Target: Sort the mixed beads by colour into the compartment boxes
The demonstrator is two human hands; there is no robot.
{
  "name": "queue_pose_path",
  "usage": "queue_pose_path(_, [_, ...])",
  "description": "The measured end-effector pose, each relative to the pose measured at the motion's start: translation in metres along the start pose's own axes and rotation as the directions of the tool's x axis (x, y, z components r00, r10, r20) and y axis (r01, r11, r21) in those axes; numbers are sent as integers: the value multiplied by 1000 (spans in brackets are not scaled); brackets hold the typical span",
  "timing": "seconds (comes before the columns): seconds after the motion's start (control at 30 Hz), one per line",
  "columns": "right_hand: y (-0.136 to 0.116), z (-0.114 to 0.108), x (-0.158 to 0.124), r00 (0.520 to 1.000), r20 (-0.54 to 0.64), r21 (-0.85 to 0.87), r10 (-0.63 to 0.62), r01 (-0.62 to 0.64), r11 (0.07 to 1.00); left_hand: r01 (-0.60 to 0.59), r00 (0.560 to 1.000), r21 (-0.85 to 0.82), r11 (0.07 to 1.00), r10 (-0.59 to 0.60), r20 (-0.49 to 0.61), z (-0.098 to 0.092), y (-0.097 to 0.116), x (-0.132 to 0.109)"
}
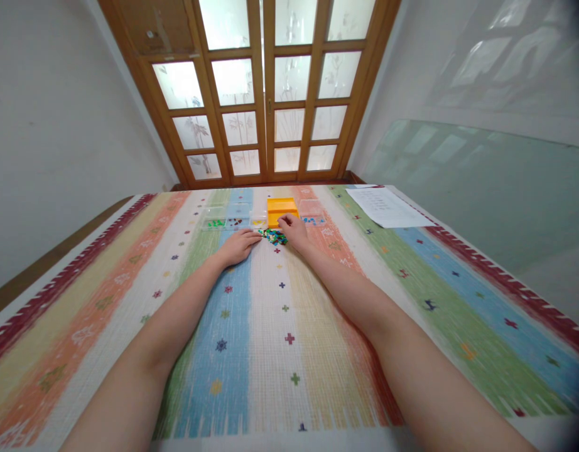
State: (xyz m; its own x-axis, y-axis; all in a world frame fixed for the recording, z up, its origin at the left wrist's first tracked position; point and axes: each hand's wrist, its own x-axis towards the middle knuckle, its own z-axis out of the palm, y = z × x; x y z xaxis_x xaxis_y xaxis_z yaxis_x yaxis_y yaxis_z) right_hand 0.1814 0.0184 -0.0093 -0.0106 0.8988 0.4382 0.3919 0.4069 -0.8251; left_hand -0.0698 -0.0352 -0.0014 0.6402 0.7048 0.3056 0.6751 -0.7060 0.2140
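Observation:
Both my arms reach far out over a striped, many-coloured tablecloth [280,314]. My left hand [239,243] rests on the cloth with its fingers curled, its fingertips touching the left edge of a small pile of tiny coloured pieces [274,236]. My right hand [293,230] hovers over the right side of the pile, fingers pinched together near the front of an orange tray [281,209]. Whether the pinch holds a piece is too small to see.
A clear divided tray [233,221] left of the orange one holds green, dark and yellow pieces in separate compartments. Another clear tray [312,213] with blue pieces sits to the right. A printed sheet of paper [387,206] lies far right. Wooden glazed doors [265,94] stand behind.

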Motion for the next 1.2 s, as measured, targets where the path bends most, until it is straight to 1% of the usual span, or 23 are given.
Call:
queue_pose_path(0.13, [3,0,1,999,-36,20,35,-34,999,20,1000,-26,999,-20,-2,-1,4,1])
queue_pose_path(0.27, [4,1,1,999,-33,9,35,-35,999,29,999,-56,998,-30,-12,-2,4,1])
queue_pose_path(0.37, [5,1,2,999,-29,11,26,-26,1000,26,999,-76,997,-28,-22,1,0,1])
queue_pose_path(0.47, [5,2,2,999,-30,12,24,-24,1000,40,997,-122,992,-48,-61,5,-6,1])
queue_pose_path(0.57, [5,2,2,999,-27,6,24,-24,1000,89,987,-169,982,-110,-120,8,-11,1])
queue_pose_path(0.63, [5,2,2,999,-21,4,23,-23,1000,138,971,-194,971,-171,-166,8,-14,0])
queue_pose_path(0.7, [6,2,2,1000,-11,-3,21,-21,1000,193,945,-220,956,-241,-220,7,-17,-1])
queue_pose_path(0.8, [8,3,3,1000,0,-9,5,-5,1000,268,891,-276,923,-347,-294,6,-25,-3])
queue_pose_path(0.9, [10,3,4,1000,6,-15,-13,13,1000,348,827,-353,868,-462,-322,6,-36,-7])
queue_pose_path(0.97, [10,3,3,999,33,-52,-33,35,998,395,785,-390,832,-526,-328,7,-44,-9])
queue_pose_path(1.03, [9,3,1,993,95,-134,-76,89,987,422,764,-394,817,-554,-331,8,-51,-10])
queue_pose_path(1.1, [5,4,-3,973,183,-241,-143,186,952,424,771,-372,826,-544,-330,10,-56,-10])
queue_pose_path(1.2, [-2,5,-10,921,313,-355,-231,340,871,398,804,-322,859,-496,-327,11,-57,-10])
